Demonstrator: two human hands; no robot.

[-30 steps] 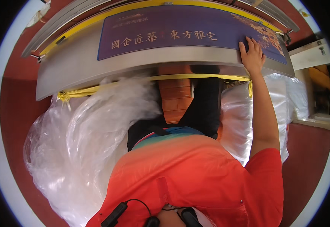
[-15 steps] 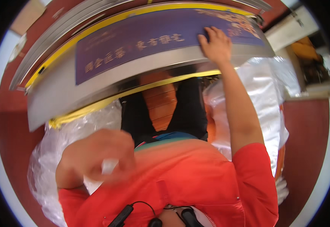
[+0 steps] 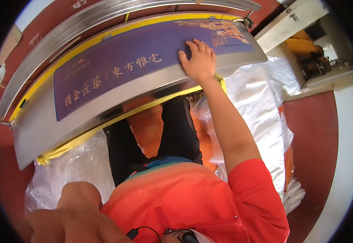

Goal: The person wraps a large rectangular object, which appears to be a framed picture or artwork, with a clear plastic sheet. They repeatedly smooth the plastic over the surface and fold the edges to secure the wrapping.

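A: Palm flat on panel: the right hand (image 3: 198,60) rests open, fingers spread, on the purple printed poster (image 3: 144,60) that fronts a long steel display frame (image 3: 38,133), holding nothing. The left hand (image 3: 77,214) is raised close to the lens, blurred; whether it is open or closed cannot be told.

B: How should the step be handled?

A: By my reading, even pressure from the palm, worked outward from the grip toward the yellow edge strip (image 3: 115,123), would keep the poster smooth.

B: And the surroundings?

A: Below the grip, clear plastic wrap (image 3: 79,162) and white sheeting (image 3: 261,113) bunch beneath the frame. Dark red floor (image 3: 314,137) lies right of the grip; a pale cabinet (image 3: 285,24) stands beyond it.
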